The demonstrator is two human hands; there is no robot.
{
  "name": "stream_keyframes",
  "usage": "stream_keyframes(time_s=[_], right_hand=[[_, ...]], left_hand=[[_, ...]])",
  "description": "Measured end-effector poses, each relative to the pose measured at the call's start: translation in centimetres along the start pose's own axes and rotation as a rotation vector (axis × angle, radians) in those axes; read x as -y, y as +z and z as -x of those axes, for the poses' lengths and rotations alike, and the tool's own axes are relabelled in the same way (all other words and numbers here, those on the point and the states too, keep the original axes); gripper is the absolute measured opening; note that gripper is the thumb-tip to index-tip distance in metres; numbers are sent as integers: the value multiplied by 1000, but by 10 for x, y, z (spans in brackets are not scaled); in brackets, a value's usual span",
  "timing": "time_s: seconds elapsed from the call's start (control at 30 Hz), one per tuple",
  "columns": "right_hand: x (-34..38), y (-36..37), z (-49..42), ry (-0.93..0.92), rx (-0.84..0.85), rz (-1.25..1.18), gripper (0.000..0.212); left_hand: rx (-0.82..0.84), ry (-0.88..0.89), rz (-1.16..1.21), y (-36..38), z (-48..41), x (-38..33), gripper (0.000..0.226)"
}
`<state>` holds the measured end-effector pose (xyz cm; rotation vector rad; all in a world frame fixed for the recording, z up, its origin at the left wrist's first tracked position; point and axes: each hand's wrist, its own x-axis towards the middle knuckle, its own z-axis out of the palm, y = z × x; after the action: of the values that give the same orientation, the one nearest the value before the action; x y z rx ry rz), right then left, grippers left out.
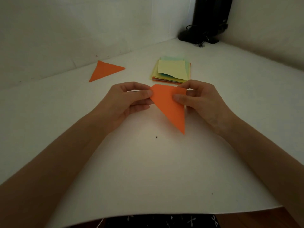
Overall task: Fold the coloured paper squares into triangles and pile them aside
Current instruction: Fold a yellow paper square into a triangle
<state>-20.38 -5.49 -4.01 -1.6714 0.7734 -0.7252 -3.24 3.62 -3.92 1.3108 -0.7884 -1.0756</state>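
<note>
An orange paper folded into a triangle (169,106) is held just above the white table, its long point aimed toward me. My left hand (126,101) pinches its left corner between thumb and fingers. My right hand (200,101) pinches its right edge, thumb on top. Behind them lies a stack of coloured paper squares (171,70), pale yellow on top, with green and orange sheets showing at the edges. A finished orange triangle (105,70) lies flat at the far left, near the wall.
The white table (148,170) meets walls at the back and right. A black stand with cables (205,30) fills the far right corner. The table's near edge runs along the bottom, with patterned dark cloth below it.
</note>
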Motion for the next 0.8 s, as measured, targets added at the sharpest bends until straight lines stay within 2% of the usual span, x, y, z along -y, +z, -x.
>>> stream_keyframes(time_s=[0.23,0.33,0.43,0.53,0.6,0.67,0.8], right_hand=[[-6,-2,0,-27,43,-174,20],[-8,-3,-2,-89,46,-128,19],[-8,0,-2,-135,37,-102,33],[-6,3,1,-168,8,-63,41],[-5,4,2,-170,-2,-9,35],[-5,3,3,-178,-17,79,31],[-9,4,3,-271,-13,401,13]], left_hand=[[66,9,-22,-5,-2,-3,20],[67,23,-46,-6,-2,-3,22],[32,-5,-19,-6,-4,-6,23],[3,-4,-57,-5,-4,-6,13],[-13,55,-144,-7,-3,-2,8],[-38,127,-232,-7,-2,0,17],[-32,263,-395,4,2,-1,22]])
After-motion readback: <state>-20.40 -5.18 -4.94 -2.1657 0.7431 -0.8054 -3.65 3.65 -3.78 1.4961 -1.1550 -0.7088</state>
